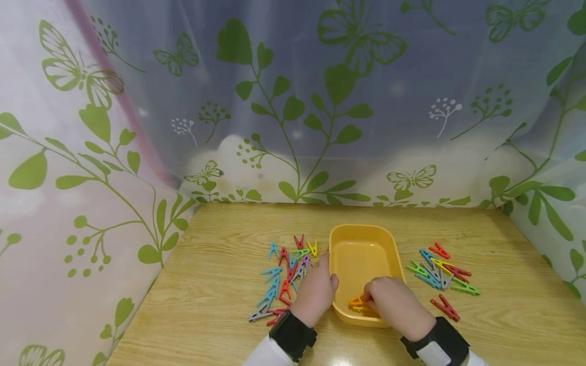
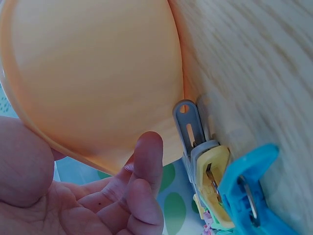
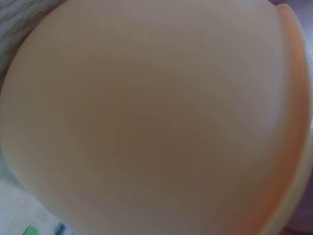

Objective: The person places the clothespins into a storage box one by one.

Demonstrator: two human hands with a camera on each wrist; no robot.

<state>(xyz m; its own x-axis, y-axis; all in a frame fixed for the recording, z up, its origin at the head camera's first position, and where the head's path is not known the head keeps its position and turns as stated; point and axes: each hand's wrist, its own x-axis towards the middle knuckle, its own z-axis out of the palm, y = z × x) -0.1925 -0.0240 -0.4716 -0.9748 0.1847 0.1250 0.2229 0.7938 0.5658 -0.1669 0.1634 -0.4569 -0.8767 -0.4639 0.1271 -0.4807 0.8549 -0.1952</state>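
The left hand [image 1: 316,291] loosely holds the tray [image 1: 361,254]; the right hand [image 1: 394,303] seemingly pinches an orange clip [image 1: 355,302] inside; clips either side [image 1: 273,287] remain out.

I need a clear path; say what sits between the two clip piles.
Head view: the yellow tray, an orange clip inside, stands between the left pile and the right pile, the left hand at its rim and the right hand partly inside.

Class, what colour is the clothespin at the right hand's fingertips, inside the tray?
The clothespin is orange; it shows best in the head view.
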